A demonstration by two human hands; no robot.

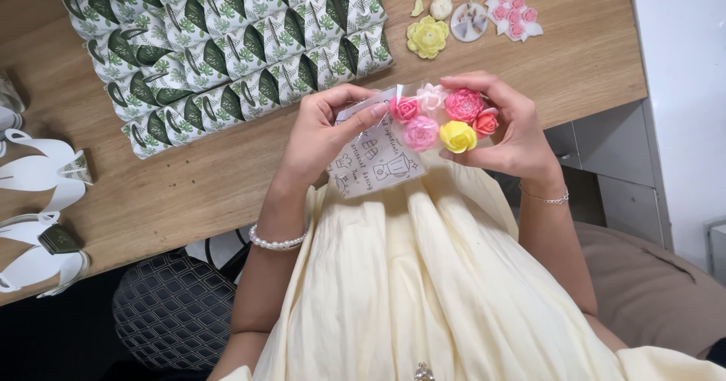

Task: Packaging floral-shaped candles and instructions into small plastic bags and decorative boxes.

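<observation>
Both hands hold one small clear packet (376,158) above my lap, at the table's front edge. My left hand (327,130) pinches its upper left corner over a white card with drawings. My right hand (505,127) cups the right end, where several little moulded flowers (442,121) cluster: pink, pale, yellow and orange ones. A pearl bracelet circles my left wrist and a thin chain my right.
Rows of green-and-white leaf-print boxes (227,48) fill the wooden table (582,55) at the back left. Loose flower pieces (428,37) and a pink flower set (514,12) lie at the back right. White cut-out shapes (41,173) sit at the left edge. A white cabinet (681,86) stands right.
</observation>
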